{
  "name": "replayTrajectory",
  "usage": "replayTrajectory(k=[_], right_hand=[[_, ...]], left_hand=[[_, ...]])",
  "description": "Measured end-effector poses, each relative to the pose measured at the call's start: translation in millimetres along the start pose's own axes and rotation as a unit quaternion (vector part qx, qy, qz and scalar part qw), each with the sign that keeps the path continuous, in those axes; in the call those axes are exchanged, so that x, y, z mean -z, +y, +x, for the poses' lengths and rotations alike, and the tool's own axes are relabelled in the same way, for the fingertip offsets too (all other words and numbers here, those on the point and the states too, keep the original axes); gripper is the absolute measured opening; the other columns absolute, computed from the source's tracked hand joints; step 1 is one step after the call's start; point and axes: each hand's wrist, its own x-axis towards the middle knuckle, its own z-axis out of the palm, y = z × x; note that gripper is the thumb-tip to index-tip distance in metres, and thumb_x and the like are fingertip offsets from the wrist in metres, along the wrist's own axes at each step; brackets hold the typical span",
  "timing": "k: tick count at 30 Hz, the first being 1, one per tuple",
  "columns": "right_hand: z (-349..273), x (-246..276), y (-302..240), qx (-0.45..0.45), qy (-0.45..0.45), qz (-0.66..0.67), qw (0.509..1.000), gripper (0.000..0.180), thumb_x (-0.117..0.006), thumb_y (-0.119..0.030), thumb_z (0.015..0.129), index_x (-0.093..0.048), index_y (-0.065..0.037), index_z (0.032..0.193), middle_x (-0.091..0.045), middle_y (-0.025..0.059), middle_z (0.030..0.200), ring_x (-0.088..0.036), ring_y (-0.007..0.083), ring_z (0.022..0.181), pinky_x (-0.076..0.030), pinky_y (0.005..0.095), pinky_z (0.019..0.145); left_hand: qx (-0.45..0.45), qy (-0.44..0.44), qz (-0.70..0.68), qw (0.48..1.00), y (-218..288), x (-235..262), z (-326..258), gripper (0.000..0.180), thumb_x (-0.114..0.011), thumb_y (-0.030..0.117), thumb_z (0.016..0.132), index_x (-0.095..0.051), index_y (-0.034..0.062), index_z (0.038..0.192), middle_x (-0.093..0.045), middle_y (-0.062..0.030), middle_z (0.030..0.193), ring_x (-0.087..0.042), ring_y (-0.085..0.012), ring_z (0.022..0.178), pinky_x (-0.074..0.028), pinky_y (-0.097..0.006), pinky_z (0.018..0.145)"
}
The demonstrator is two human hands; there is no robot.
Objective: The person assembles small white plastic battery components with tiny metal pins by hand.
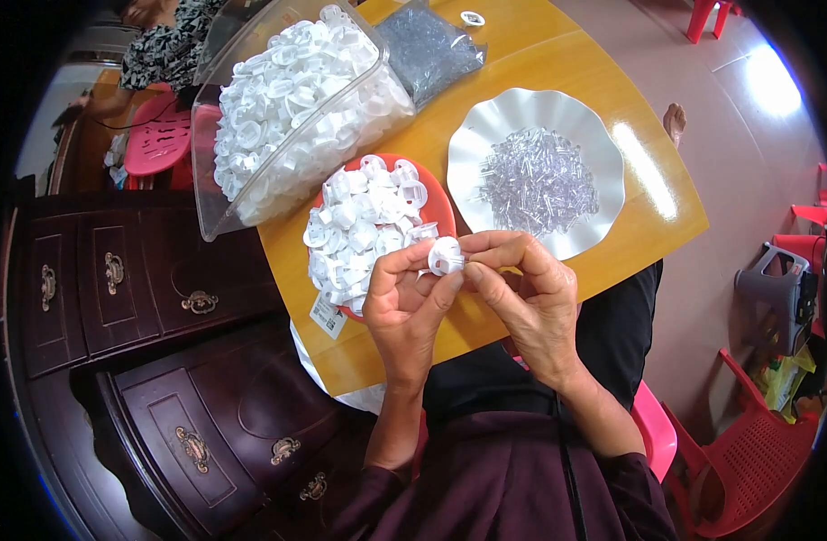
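A small round white plastic part (446, 256) is pinched between the thumb and fingers of my left hand (404, 302). From the other side, my right hand (526, 293) closes thumb and forefinger at that part's edge; whatever lies between those fingertips is too small to make out. Just left of my hands, a red-orange plate (438, 206) bears a heap of similar white plastic parts (364, 221). Beyond my right hand, a white wavy-rimmed plate (603, 149) carries a pile of short clear plastic sticks (539, 180).
A large clear bin (292, 135) full of white parts stands at the table's far left, beside a bag of clear pieces (429, 54). The yellow table (666, 194) ends near my lap. Dark drawers (179, 279) flank it left; a red chair (756, 460) stands lower right. Another person sits top left.
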Motion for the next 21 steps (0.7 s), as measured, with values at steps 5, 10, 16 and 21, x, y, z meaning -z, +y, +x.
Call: replayTrajectory(k=[5,10,16,21], right_hand=[[-1.4,0.1,-1.4,-0.004,-0.003,-0.011,1.0,0.008,-0.07,-0.001,0.088,-0.064,0.001,0.092,-0.068,0.0094,0.106,-0.066,0.0101,0.086,-0.057,0.0242,0.072],[-2.6,0.5,2.6,0.003,0.005,0.002,1.0,0.009,-0.07,-0.001,0.087,-0.064,0.002,0.093,-0.068,0.0092,0.105,-0.066,0.0109,0.086,-0.057,0.0245,0.071],[-0.9,0.6,-1.4,0.028,0.005,-0.018,0.999,0.009,-0.07,0.0,0.087,-0.064,0.002,0.093,-0.068,0.0091,0.104,-0.067,0.0117,0.084,-0.057,0.0245,0.072],[-1.4,0.8,-0.5,0.009,0.007,0.0,1.0,0.009,-0.07,0.0,0.087,-0.064,0.002,0.093,-0.067,0.0094,0.103,-0.067,0.0122,0.082,-0.057,0.0245,0.071]], left_hand=[[0.001,-0.001,-0.009,1.0,0.2,0.2,-1.4,0.039,-0.067,-0.011,0.086,-0.053,-0.0043,0.122,-0.062,-0.0147,0.115,-0.064,-0.0181,0.105,-0.054,-0.028,0.092],[-0.01,0.005,0.031,0.999,-0.3,-0.8,-3.8,0.039,-0.068,-0.011,0.085,-0.054,-0.0047,0.122,-0.061,-0.0141,0.116,-0.064,-0.0183,0.105,-0.054,-0.028,0.092],[-0.058,0.011,0.095,0.994,-2.9,0.0,-2.9,0.04,-0.071,-0.012,0.083,-0.058,-0.0034,0.12,-0.06,-0.0091,0.112,-0.063,-0.0165,0.102,-0.055,-0.028,0.09],[-0.103,0.014,0.168,0.98,-3.9,0.6,-2.9,0.039,-0.075,-0.009,0.08,-0.062,-0.0019,0.116,-0.061,-0.008,0.109,-0.062,-0.0142,0.096,-0.055,-0.027,0.086]])
